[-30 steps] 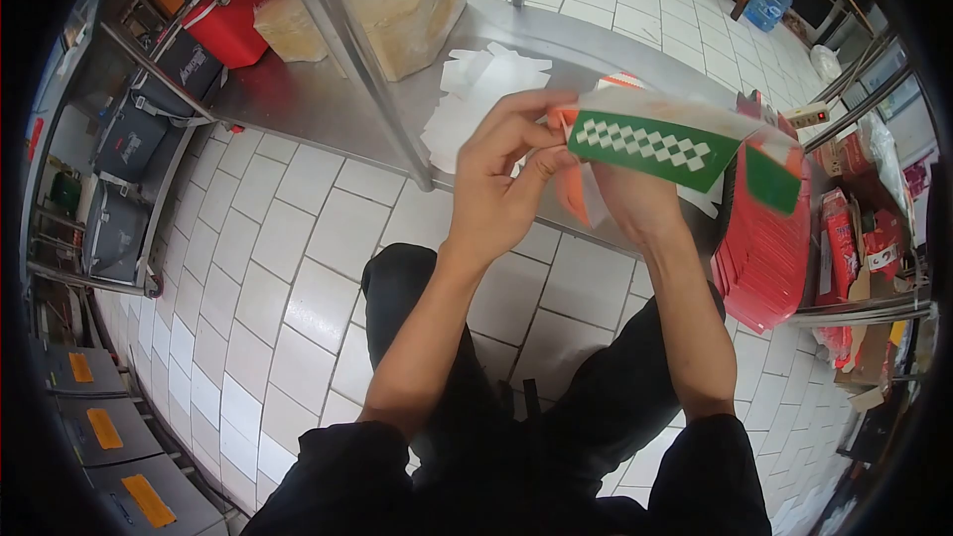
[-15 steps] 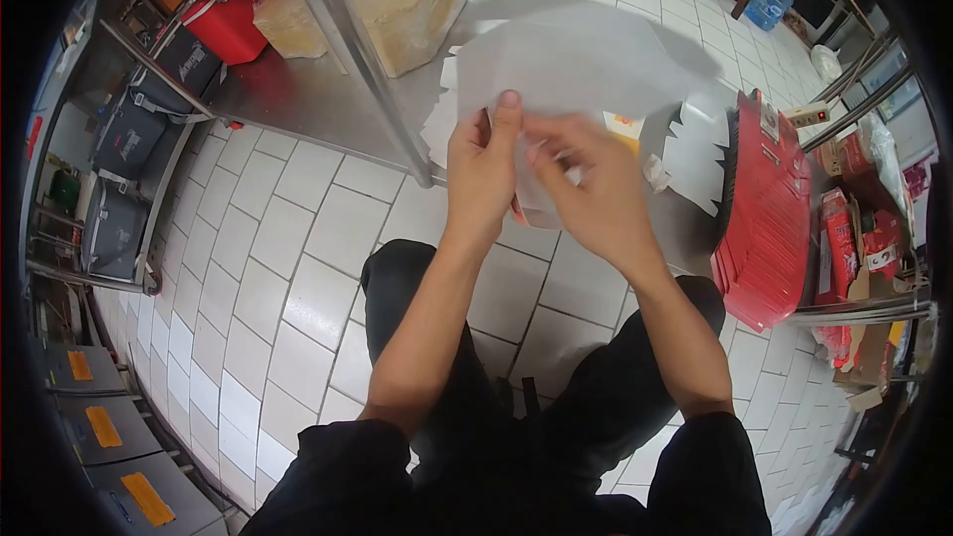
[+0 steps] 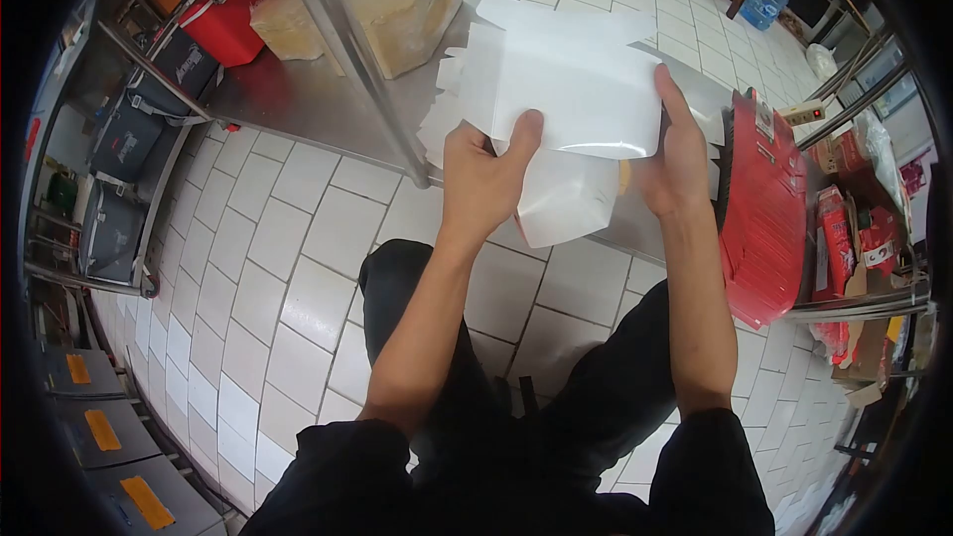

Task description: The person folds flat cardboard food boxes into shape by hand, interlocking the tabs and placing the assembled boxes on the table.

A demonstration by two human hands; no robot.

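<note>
A white, partly folded cardboard box [image 3: 581, 94] is held up between both hands above the metal shelf. My left hand [image 3: 489, 169] grips its lower left edge, thumb on the white inner face and the other fingers hidden behind it. At the right edge my right hand [image 3: 680, 159] holds the box, its fingers reaching up along the side. Below the box hangs another white folded piece [image 3: 566, 201]; whether it is joined to the box cannot be seen. White cardboard with jagged edges lies behind, at the left.
A stack of red cardboard sheets [image 3: 764, 213] stands on the right of the metal shelf [image 3: 263, 89]. At the back left are a wrapped yellowish block [image 3: 397, 15] and a red cooler [image 3: 226, 20]. A metal post [image 3: 362, 60] rises left of my hands.
The blurred white sheet is now a clear box shape with raised sides. My right hand has moved right, from near my left hand to the box's right edge.
</note>
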